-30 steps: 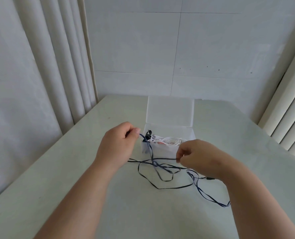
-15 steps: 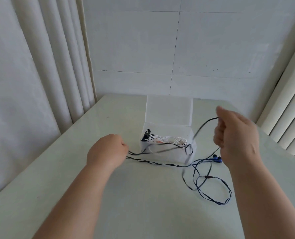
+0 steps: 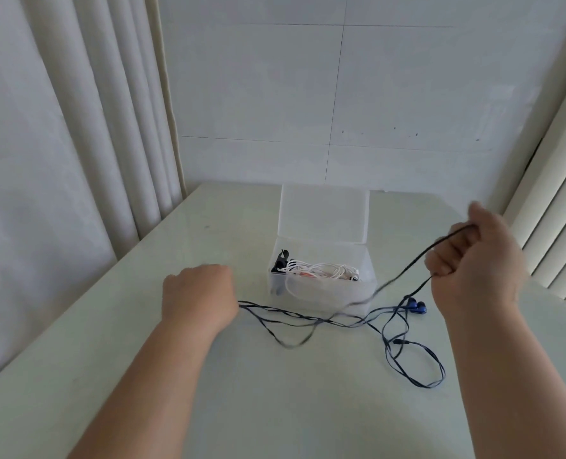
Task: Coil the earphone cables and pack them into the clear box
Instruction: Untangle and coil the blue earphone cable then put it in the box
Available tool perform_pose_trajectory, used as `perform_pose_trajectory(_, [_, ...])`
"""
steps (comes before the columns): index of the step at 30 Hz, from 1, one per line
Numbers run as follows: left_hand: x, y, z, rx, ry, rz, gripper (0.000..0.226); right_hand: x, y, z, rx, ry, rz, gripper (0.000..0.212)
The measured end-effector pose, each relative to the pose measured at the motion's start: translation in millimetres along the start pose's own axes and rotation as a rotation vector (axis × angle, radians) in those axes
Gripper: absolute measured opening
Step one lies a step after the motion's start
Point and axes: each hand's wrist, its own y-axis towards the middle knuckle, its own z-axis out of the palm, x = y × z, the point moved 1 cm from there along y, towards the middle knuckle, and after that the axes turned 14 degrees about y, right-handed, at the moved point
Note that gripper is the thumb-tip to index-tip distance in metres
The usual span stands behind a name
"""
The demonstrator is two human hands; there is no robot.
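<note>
- Two hands grip one dark blue earphone cable (image 3: 308,318): the left hand (image 3: 199,294) low, fist closed on the gathered strands; the right hand (image 3: 473,266) raised, fingers curled round a loop.
- Between them the cable stretches left to right, just near of the clear box (image 3: 324,298).
- Its slack lies below the right hand, which I judge should feed leftward.

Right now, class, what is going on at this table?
A person is handling a dark blue earphone cable. The left hand grips its strands low over the table; the right hand holds a loop raised beside the open clear box, which holds white earphones. The blue earbuds lie on the table.
</note>
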Motion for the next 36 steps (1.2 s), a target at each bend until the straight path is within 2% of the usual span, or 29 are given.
perform_pose_trajectory(3, [-13,-3,-6,-0.095,-0.297,0.135,0.022,-11,1,1,0.149,-0.356,0.041,0.05])
perform_pose_trajectory(5, [-25,-8,-7,-0.037,-0.399,0.306,0.017,-19,0,2,0.28,-0.765,0.035,0.042])
perform_pose_trajectory(7, [-34,-12,-4,0.039,-0.364,0.443,0.018,-24,-4,1,0.415,-1.187,0.033,0.039])
perform_pose_trajectory(9, [-31,-11,-1,0.056,-0.318,0.451,0.027,-25,-6,0,0.519,-1.419,0.147,0.036])
perform_pose_trajectory(12, [-18,-6,0,0.033,-0.244,0.374,0.052,-21,-13,-4,0.663,-1.693,0.385,0.022])
perform_pose_trajectory(14, [-13,-4,1,0.038,-0.159,0.357,0.054,-19,-14,-5,0.742,-1.874,0.361,0.01])
perform_pose_trajectory(16, [-13,-2,4,0.055,-0.073,0.356,0.042,-21,-17,0,0.785,-1.886,0.262,0.011])
perform_pose_trajectory(18, [-13,-1,9,0.126,-0.037,0.341,0.042,-26,-23,6,0.858,-1.772,0.161,0.011])
perform_pose_trajectory(21, [-13,2,14,0.162,-0.05,0.311,0.041,-38,-34,8,0.982,-1.684,0.201,0.011])
perform_pose_trajectory(23, [-13,2,14,0.132,-0.081,0.298,0.028,-47,-39,6,1.032,-1.751,0.245,0.028])
perform_pose_trajectory(26, [-15,2,14,0.117,-0.088,0.31,0.009,-55,-43,5,1.04,-1.869,0.202,0.057])
perform_pose_trajectory(29, [-16,0,17,0.123,-0.046,0.364,0.011,-63,-50,6,1.055,-1.819,0.18,0.071])
perform_pose_trajectory(32, [-14,0,16,0.094,-0.099,0.375,0.004,-75,-59,7,1.085,-1.767,0.167,0.085])
perform_pose_trajectory(36, [-13,-1,9,0.073,-0.237,0.359,0.016,-94,-66,1,1.113,-1.813,0.138,0.092])
